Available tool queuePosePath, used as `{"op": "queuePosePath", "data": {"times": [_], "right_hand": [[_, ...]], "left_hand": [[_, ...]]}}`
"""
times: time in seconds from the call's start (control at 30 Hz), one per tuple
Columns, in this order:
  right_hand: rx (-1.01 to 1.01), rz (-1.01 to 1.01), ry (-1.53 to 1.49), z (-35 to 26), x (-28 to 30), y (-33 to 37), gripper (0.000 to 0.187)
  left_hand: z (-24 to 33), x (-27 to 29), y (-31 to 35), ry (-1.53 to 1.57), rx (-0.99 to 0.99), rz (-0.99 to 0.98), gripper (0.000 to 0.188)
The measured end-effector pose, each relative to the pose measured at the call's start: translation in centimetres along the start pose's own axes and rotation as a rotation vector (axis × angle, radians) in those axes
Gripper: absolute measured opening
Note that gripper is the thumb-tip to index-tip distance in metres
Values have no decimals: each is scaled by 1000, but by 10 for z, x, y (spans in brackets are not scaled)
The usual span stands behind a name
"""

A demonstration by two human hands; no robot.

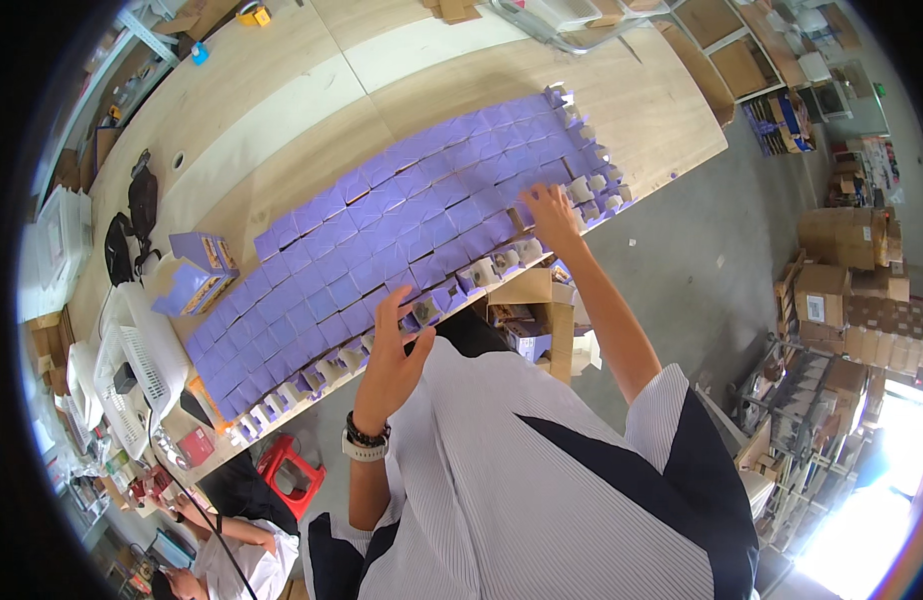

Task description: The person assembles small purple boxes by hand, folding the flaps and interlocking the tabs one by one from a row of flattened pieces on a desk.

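Note:
Rows of small purple cartons (382, 235) stand packed together in a long block across the wooden table. Along the near edge, several cartons have raised pale flaps and open ends. My left hand (390, 362) is at the front row with thumb and fingers apart, on either side of the open end of one purple carton (422, 312). It wears a pale watch and a dark bracelet. Farther right, my right hand (552, 215) reaches over the block, fingers stretched onto carton tops beside raised white flaps (582, 190). Its fingertips are partly hidden.
A larger purple display box (197, 270) stands left of the block, near white plastic baskets (127, 350). Below the table edge is an open cardboard box (542, 300). A red stool (289, 475) and a seated person (247, 550) are at lower left. Stacked cartons (847, 290) line the right.

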State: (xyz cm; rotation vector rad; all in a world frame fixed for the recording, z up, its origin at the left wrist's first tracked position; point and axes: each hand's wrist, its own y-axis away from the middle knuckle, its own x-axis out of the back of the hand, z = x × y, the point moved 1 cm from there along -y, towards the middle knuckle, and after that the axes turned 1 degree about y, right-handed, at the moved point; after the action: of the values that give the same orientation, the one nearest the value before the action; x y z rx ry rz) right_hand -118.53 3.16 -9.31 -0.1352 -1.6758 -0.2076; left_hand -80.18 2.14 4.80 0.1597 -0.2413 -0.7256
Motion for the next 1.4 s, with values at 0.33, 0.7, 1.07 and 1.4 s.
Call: {"op": "queuePosePath", "data": {"times": [0.33, 0.7, 1.07, 1.4], "right_hand": [[-11, -9, -280, 22, -73, -1, 45], [-391, 206, -106, 52, -57, 3, 21], [-184, 401, -489, -112, 134, 61, 13], [407, 228, -507, -181, 252, 95, 38]], "left_hand": [[-3, -3, 1, -21, 8, 51, 61], [-1, -8, -6, -36, -9, 31, 59], [36, -23, -29, -363, -238, 125, 76], [13, 26, -38, 227, -295, -143, 70]]}}
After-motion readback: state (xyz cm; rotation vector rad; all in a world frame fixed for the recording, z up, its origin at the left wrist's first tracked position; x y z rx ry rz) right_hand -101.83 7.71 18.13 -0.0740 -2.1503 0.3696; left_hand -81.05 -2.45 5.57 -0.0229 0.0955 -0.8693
